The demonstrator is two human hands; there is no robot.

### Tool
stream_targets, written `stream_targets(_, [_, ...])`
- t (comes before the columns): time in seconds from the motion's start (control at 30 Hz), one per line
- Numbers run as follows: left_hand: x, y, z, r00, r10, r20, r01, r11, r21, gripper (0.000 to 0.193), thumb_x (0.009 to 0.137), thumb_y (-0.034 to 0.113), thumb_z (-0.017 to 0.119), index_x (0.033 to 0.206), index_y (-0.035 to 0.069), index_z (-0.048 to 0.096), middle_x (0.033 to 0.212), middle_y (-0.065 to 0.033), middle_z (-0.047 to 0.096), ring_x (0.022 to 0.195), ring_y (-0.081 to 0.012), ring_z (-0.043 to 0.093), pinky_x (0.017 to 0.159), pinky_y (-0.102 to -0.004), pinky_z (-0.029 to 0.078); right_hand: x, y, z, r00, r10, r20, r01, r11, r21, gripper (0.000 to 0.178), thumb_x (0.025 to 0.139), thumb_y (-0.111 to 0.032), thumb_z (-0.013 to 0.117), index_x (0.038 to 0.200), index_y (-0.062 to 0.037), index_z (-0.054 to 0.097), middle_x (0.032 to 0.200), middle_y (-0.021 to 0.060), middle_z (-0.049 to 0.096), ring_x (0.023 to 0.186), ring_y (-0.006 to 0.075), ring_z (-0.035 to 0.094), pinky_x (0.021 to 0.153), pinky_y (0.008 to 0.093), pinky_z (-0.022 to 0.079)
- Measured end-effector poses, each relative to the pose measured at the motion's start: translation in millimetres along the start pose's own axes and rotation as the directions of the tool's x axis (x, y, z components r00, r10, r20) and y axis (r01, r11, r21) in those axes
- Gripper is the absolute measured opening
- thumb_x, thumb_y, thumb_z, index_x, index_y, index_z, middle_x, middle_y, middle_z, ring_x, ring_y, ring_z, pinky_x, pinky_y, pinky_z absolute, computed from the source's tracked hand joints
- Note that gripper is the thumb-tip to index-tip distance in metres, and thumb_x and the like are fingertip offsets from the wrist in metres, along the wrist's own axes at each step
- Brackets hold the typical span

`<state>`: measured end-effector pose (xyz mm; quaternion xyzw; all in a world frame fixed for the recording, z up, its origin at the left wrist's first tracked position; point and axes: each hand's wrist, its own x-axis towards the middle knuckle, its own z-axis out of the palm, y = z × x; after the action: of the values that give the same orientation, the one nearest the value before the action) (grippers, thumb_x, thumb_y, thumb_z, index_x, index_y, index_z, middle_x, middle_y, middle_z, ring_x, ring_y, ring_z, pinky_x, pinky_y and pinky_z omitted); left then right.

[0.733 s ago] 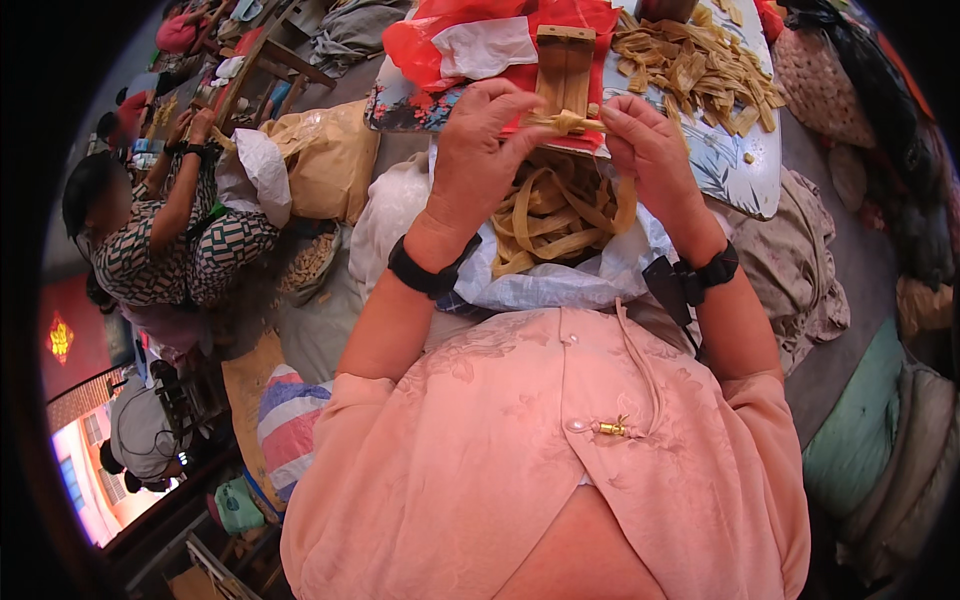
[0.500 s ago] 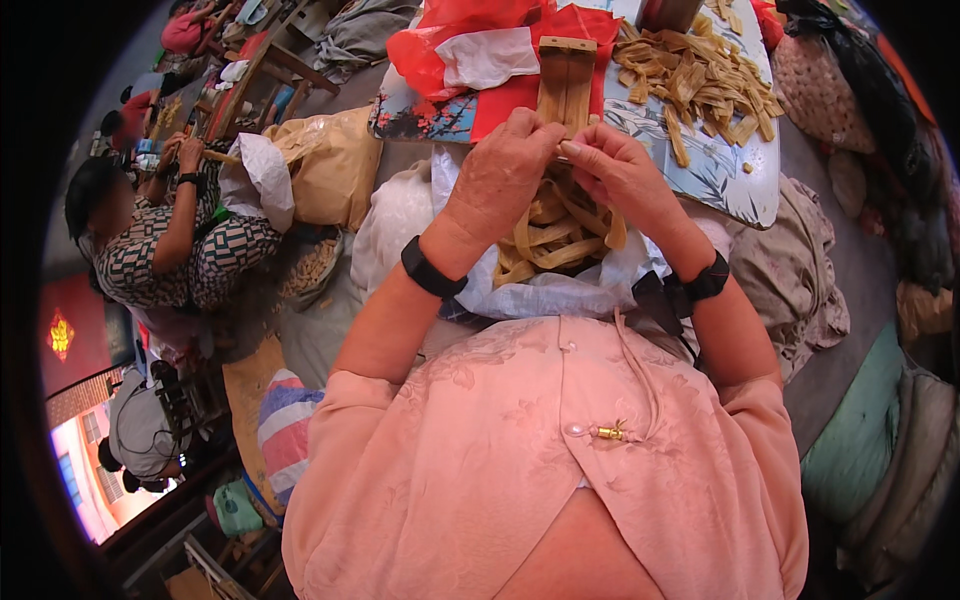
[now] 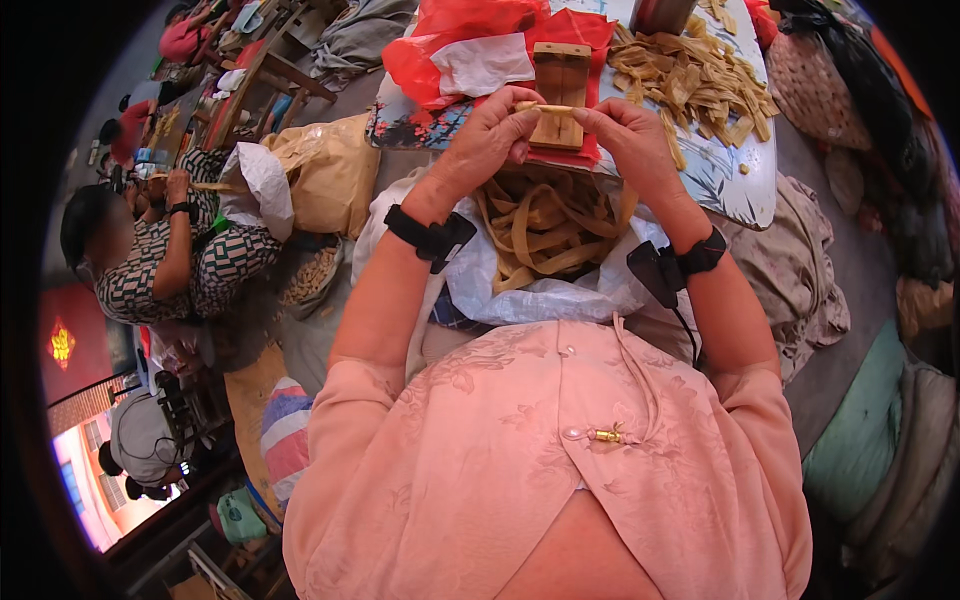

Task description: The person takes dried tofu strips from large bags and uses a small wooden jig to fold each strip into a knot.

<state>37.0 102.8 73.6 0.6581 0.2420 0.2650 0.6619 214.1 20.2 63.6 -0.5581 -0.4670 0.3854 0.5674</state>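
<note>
A narrow, pale tan strip [image 3: 556, 110] stretches level between my two hands, above the near end of a wooden block [image 3: 562, 78] with raised sides. My left hand [image 3: 488, 138] pinches one end of it and my right hand [image 3: 634, 142] pinches the other. The block lies on red cloth [image 3: 597, 66] at the table's near edge. Below my hands, in my lap, long loose tan strips [image 3: 545, 225] fill a white plastic bag [image 3: 530, 303] whose mouth is spread. Black bands circle both wrists.
Short tan pieces [image 3: 690, 75] are heaped on the patterned table [image 3: 735, 185] to the right. Red plastic and a white cloth [image 3: 485, 64] lie left of the block. Farther left, a co-worker [image 3: 150, 240] sits beside a brown sack [image 3: 335, 170]. Green and grey sacks [image 3: 860, 430] line the right.
My hands have drawn apart and turned, baring the strip between them. The wooden block's near end and the strips in the bag now show more.
</note>
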Motion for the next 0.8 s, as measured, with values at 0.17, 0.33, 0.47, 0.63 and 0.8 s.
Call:
stream_targets(0.17, [16.9, -8.3, -5.1, 0.990, 0.105, -0.098, -0.078, 0.966, 0.246, 0.016, 0.092, 0.018, 0.049, 0.099, 0.005, 0.052, 0.074, 0.0026, 0.050, 0.059, -0.0043, 0.044, 0.053, -0.0212, 0.038, 14.5, 3.8, 1.2, 0.995, -0.077, -0.064, 0.065, 0.984, -0.167, 0.023, 0.084, -0.024, 0.060, 0.076, -0.0023, 0.063, 0.055, 0.0009, 0.053, 0.051, 0.0089, 0.045, 0.049, 0.0263, 0.035])
stream_targets(0.33, [17.4, -4.8, 4.0, 0.978, 0.069, -0.195, 0.123, 0.565, 0.816, 0.026, 0.089, 0.027, 0.051, 0.096, 0.003, 0.055, 0.082, -0.0078, 0.060, 0.072, -0.0274, 0.058, 0.066, -0.0354, 0.045, 15.2, 7.6, -0.6, 0.995, -0.074, -0.060, 0.021, 0.781, -0.624, 0.025, 0.085, -0.029, 0.051, 0.081, -0.0080, 0.064, 0.068, 0.0142, 0.061, 0.066, 0.0321, 0.058, 0.060, 0.0391, 0.044])
stream_targets(0.47, [-18.2, 7.8, 7.1, 0.958, -0.023, -0.286, 0.247, 0.576, 0.780, 0.021, 0.087, 0.022, 0.054, 0.099, 0.004, 0.057, 0.086, -0.0132, 0.060, 0.081, -0.0305, 0.056, 0.072, -0.0348, 0.044, -5.9, 1.7, -8.2, 0.990, -0.024, -0.137, -0.085, 0.676, -0.732, 0.024, 0.086, -0.028, 0.049, 0.089, -0.0089, 0.063, 0.076, 0.0174, 0.062, 0.076, 0.0375, 0.058, 0.065, 0.0443, 0.046])
stream_targets(0.63, [-48.0, -10.6, 25.7, 0.997, -0.059, -0.054, 0.072, 0.954, 0.290, 0.030, 0.088, 0.031, 0.053, 0.100, 0.004, 0.060, 0.091, -0.0065, 0.060, 0.087, -0.0201, 0.056, 0.076, -0.0319, 0.045, -33.9, -30.7, 16.6, 0.913, -0.402, 0.071, 0.350, 0.684, -0.640, 0.014, 0.082, -0.017, 0.056, 0.092, -0.0082, 0.061, 0.079, 0.0138, 0.062, 0.080, 0.0339, 0.058, 0.066, 0.0411, 0.046])
stream_targets(0.8, [-66.0, -0.5, 46.2, 0.906, -0.407, 0.116, 0.387, 0.684, -0.619, 0.042, 0.095, 0.043, 0.039, 0.104, 0.006, 0.057, 0.095, -0.0043, 0.061, 0.088, -0.0135, 0.059, 0.079, -0.0303, 0.048, -70.3, -37.2, 41.2, 0.792, -0.586, 0.172, 0.605, 0.713, -0.355, 0.014, 0.077, -0.005, 0.061, 0.091, -0.0043, 0.059, 0.086, 0.0110, 0.059, 0.081, 0.0297, 0.058, 0.069, 0.0356, 0.048])
